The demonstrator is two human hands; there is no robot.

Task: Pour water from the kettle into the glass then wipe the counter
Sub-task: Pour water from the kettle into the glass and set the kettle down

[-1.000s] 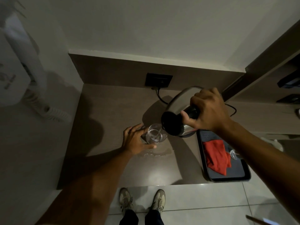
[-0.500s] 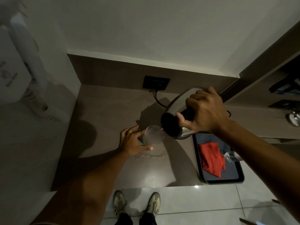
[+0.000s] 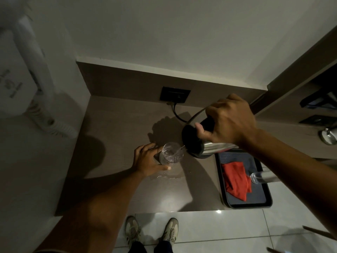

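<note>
A clear glass [image 3: 171, 153] stands on the brown counter [image 3: 116, 136], and my left hand [image 3: 148, 161] wraps around its left side. My right hand [image 3: 228, 121] grips the black handle of a steel kettle [image 3: 195, 141] that is tipped left, spout over the glass. A thin stream of water runs from the spout into the glass. A small puddle [image 3: 166, 177] lies on the counter just in front of the glass. A red cloth [image 3: 236, 179] lies crumpled on a dark tray [image 3: 266, 203] to the right.
A second glass [image 3: 260, 177] lies on its side on the tray, partly under my right forearm. A black wall socket [image 3: 175, 94] with a cord sits behind the kettle. A white wall-mounted device [image 3: 23, 73] hangs at the left. My shoes [image 3: 151, 232] stand below the counter's front edge.
The kettle has tipped a little further toward the glass and water keeps flowing. My left hand stays on the glass. The view has shifted slightly.
</note>
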